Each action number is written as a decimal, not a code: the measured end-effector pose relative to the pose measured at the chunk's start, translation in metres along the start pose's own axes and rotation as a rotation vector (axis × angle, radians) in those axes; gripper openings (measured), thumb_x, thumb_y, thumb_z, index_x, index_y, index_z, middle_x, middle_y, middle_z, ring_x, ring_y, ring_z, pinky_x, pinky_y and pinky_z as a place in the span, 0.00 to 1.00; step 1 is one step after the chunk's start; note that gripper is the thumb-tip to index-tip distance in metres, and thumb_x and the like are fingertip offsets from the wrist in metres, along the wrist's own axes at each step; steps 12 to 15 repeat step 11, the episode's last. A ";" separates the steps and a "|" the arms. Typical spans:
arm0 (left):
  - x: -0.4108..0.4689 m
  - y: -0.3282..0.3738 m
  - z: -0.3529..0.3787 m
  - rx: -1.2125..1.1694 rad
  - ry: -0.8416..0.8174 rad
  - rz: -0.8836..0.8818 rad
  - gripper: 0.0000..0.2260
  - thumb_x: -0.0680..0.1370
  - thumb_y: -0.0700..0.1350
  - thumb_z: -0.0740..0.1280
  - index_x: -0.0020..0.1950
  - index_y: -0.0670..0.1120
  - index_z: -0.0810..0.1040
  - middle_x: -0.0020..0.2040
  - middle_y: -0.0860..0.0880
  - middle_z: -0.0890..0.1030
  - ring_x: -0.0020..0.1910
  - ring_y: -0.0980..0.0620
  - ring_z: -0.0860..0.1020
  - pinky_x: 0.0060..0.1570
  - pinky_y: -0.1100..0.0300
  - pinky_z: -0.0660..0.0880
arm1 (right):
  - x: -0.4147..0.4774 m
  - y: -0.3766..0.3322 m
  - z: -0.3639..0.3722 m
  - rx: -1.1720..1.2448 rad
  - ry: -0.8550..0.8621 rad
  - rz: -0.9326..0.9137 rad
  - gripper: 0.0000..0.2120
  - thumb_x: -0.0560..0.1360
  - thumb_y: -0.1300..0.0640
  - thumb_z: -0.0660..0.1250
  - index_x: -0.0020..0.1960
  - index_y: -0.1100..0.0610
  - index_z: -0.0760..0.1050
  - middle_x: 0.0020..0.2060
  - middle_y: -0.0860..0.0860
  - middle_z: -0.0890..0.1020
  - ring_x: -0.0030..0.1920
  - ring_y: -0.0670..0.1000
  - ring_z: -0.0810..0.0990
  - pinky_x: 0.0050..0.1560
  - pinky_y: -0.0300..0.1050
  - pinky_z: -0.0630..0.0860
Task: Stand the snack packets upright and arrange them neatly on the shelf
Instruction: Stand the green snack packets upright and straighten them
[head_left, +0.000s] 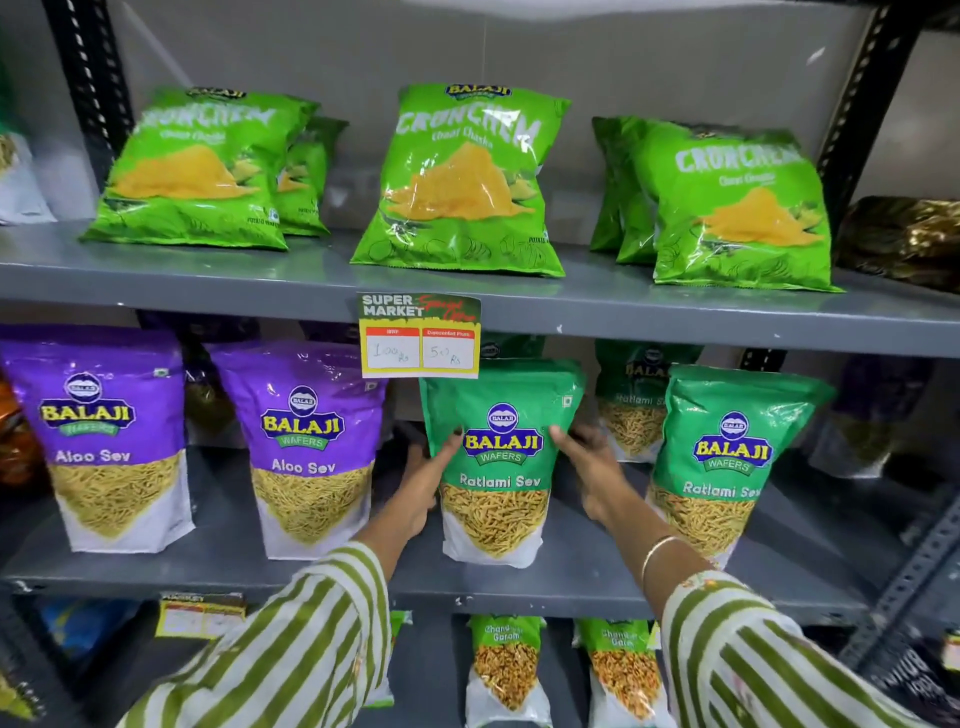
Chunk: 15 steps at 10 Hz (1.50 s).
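Squaring up Ratlami packet (498, 457) on middle shelf (623, 587); our left hand (423, 480) and right hand (592, 467) clasp its sides; next, we judge, align with neighbours, release.

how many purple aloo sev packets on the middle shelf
2 clearly: one at the far left, one right of it, both upright at the front. Dark purple packets behind them and at the far right may be more.

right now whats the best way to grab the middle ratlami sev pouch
Take the Ratlami Sev pouch by its two side edges at mid-height, coming from the front, as the left hand and right hand do: it stands upright, flat, with free sides.
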<state>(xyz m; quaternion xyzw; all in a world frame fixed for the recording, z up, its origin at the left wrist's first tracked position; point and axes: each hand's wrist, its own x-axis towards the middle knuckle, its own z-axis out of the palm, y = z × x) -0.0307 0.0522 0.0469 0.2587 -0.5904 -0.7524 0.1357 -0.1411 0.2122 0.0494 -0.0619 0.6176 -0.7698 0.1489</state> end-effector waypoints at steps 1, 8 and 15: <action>0.003 -0.035 -0.005 0.108 -0.096 -0.120 0.26 0.75 0.52 0.65 0.71 0.50 0.60 0.71 0.48 0.70 0.62 0.49 0.70 0.61 0.50 0.64 | -0.006 0.033 -0.009 -0.040 -0.019 0.120 0.35 0.69 0.54 0.73 0.71 0.60 0.62 0.68 0.54 0.71 0.68 0.54 0.69 0.62 0.49 0.66; 0.005 -0.057 -0.007 0.119 0.000 -0.130 0.22 0.75 0.45 0.67 0.67 0.44 0.67 0.66 0.43 0.75 0.53 0.48 0.73 0.50 0.53 0.70 | -0.022 0.063 0.008 -0.142 -0.075 0.207 0.13 0.70 0.67 0.70 0.52 0.60 0.71 0.61 0.63 0.78 0.52 0.58 0.78 0.50 0.53 0.78; 0.003 -0.054 0.002 0.213 0.112 0.002 0.33 0.72 0.46 0.70 0.72 0.42 0.58 0.72 0.40 0.68 0.68 0.41 0.70 0.65 0.48 0.69 | -0.036 0.048 0.008 -0.370 0.100 0.000 0.44 0.67 0.57 0.74 0.75 0.60 0.52 0.74 0.60 0.62 0.73 0.60 0.63 0.69 0.56 0.65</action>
